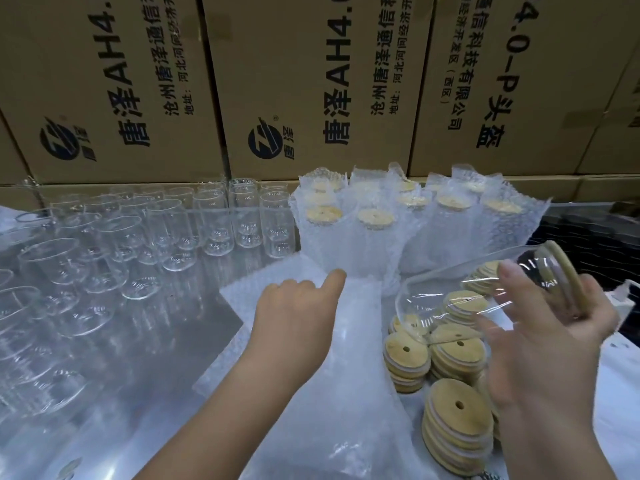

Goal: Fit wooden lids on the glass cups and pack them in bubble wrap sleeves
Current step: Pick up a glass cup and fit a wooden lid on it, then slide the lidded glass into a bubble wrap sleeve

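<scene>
Facing cardboard boxes [311, 81] marked "AH4.0"

The cardboard boxes [311, 81] run off the top edge, cutting their print. The right hand [540, 334] hides part of the lid stacks [450, 386]. Leftmost glass cups [52, 265] are cropped and blurred.

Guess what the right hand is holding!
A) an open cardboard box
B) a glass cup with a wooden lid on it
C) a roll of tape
B: the right hand grips a glass cup lying sideways, with a wooden lid fitted on its mouth.
</scene>
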